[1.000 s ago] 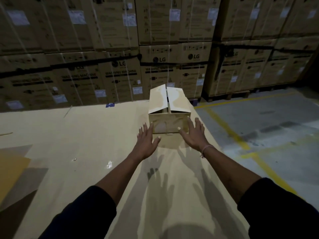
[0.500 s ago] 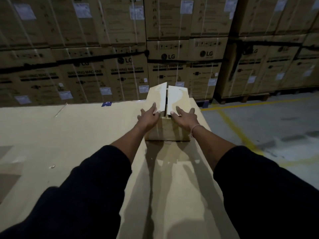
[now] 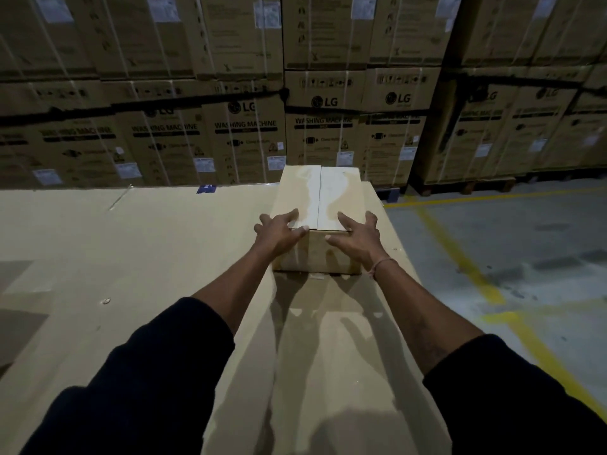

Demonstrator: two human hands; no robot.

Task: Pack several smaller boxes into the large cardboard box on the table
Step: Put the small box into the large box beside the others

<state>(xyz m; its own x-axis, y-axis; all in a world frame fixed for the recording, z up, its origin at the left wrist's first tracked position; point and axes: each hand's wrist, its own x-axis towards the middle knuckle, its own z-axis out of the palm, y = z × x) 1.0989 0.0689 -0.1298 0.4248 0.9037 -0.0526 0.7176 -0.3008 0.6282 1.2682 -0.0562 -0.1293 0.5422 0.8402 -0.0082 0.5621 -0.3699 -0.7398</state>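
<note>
A plain cardboard box (image 3: 320, 198) stands on the cardboard-covered table (image 3: 164, 241) near its far right corner. Its two top flaps lie folded down flat, meeting at a centre seam. My left hand (image 3: 279, 233) rests on the near left top corner, fingers spread over the left flap, thumb on the front face. My right hand (image 3: 356, 236) presses the near right corner the same way, fingers on the right flap. Both arms in dark sleeves reach forward. What is inside the box is hidden.
A wall of stacked washing machine cartons (image 3: 249, 126) rises just behind the table. The table's right edge (image 3: 404, 257) drops to a grey concrete floor with yellow lines (image 3: 460, 257). A flat darker cardboard sheet (image 3: 19, 323) lies at the left.
My hands moved from in front of the box onto its top flaps. The raised flaps have been pushed down flat. The view has come closer to the box.
</note>
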